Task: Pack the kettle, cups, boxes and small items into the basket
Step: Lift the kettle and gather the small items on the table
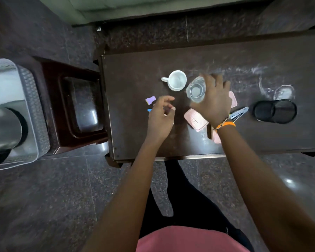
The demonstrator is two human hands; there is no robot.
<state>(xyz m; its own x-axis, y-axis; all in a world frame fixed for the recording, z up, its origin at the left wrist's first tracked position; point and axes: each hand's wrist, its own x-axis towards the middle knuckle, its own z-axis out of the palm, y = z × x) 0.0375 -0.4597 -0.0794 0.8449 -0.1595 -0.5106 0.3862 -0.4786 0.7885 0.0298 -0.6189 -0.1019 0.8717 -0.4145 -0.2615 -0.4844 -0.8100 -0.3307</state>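
Head view shows the glass cup (196, 91) gripped by the right hand (214, 100), beside the white mug (176, 80) on the table (262, 70). Left hand (160, 117) hovers, fingers loosely curled, holding nothing. Judging by this, cup-packing is under way; next it needs carrying left into the basket (32, 106), beside the kettle (4, 130).

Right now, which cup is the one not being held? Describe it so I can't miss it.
On the dark table, look toward the far side, just left of the right hand gripping the clear glass. There stands the white mug, upright and empty. Unlike the glass, it is opaque and has a handle pointing left.
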